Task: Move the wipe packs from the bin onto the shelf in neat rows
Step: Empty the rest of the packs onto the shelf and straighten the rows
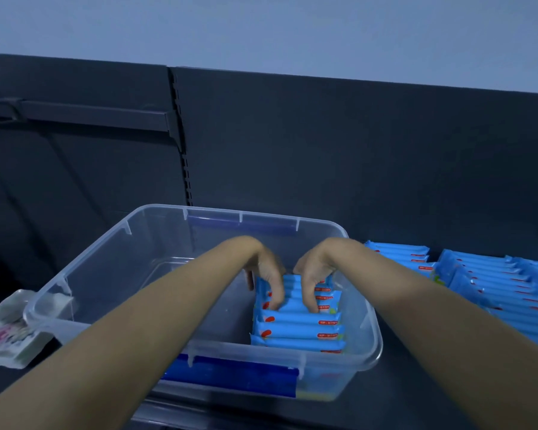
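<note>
Left hand point(263, 266) and right hand point(314, 268) curl fingers down, pinching wipe packs point(298, 324), long axes crosswise; shelved packs point(494, 283) lie right.

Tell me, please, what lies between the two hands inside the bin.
Head view: the tops of blue wipe packs standing in a row; the left hand and right hand curl fingers into it inside the bin.

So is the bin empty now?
No, blue packs stand in a row in the bin, gripped by the left hand and right hand.
</note>
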